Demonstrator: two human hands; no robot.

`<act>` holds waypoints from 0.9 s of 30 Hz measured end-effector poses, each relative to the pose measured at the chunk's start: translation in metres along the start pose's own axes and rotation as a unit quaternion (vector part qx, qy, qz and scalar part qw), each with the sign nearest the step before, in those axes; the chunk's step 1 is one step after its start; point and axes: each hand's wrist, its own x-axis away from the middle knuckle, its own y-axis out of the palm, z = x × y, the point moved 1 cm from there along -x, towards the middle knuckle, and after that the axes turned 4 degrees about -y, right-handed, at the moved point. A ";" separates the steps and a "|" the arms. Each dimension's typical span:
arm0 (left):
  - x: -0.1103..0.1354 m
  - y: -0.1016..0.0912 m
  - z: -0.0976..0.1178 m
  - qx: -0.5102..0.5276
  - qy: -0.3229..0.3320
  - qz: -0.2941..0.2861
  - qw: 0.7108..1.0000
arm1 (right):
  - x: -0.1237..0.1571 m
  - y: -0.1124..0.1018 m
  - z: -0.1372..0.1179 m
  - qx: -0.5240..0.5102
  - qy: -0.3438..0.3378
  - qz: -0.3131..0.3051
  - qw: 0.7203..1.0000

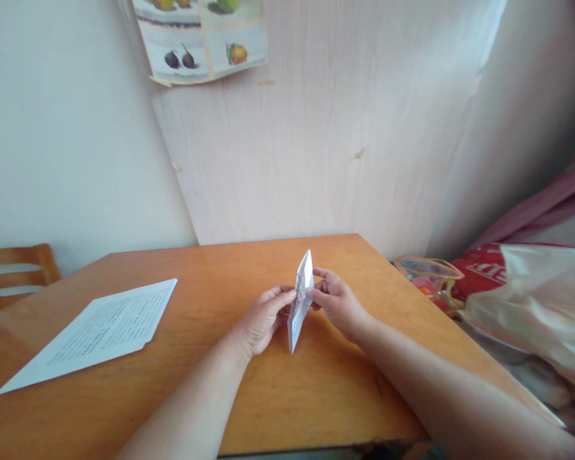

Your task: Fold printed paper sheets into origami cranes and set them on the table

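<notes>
A folded sheet of white paper (301, 305) with print on it stands on edge above the table, narrow and pointed at its top and bottom. My left hand (267, 316) pinches its left side, thumb on the near face and the other fingers partly hidden behind. From the right, my right hand (338, 301) grips the paper's other side between thumb and fingers. To the left, printed white sheets (100, 332) lie flat on the table, apart from both hands.
The wooden table (211, 268) reaches a pale panelled wall. A wooden chair (43, 265) stands at the left. Beyond the right edge are a clear container (431, 278), a red bag (482, 271) and a whitish plastic bag (541, 306). A fruit picture (206, 48) hangs above.
</notes>
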 end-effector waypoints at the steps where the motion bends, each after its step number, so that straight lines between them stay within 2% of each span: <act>1: 0.000 0.000 0.000 -0.011 0.005 0.001 1.000 | 0.000 0.000 0.000 0.003 0.001 0.003 1.000; 8: -0.003 0.001 -0.003 -0.087 0.062 0.091 0.990 | 0.000 -0.001 0.004 0.025 -0.012 0.017 0.999; 14: -0.007 -0.003 -0.004 -0.119 0.126 0.170 0.970 | 0.000 -0.004 0.000 0.194 -0.118 0.033 0.973; 17: -0.006 -0.004 -0.002 -0.136 0.156 0.197 0.958 | 0.005 -0.001 -0.007 0.223 -0.148 0.014 0.963; 20: -0.003 0.001 0.001 -0.201 0.209 0.200 0.936 | 0.010 0.004 -0.012 0.206 -0.107 -0.045 0.972; 23: 0.001 0.007 0.002 -0.263 0.244 0.188 0.914 | 0.011 0.006 -0.011 0.184 -0.072 -0.074 0.978; 27: 0.003 0.008 0.003 -0.256 0.239 0.184 0.918 | 0.008 0.006 -0.010 0.114 -0.049 -0.066 0.990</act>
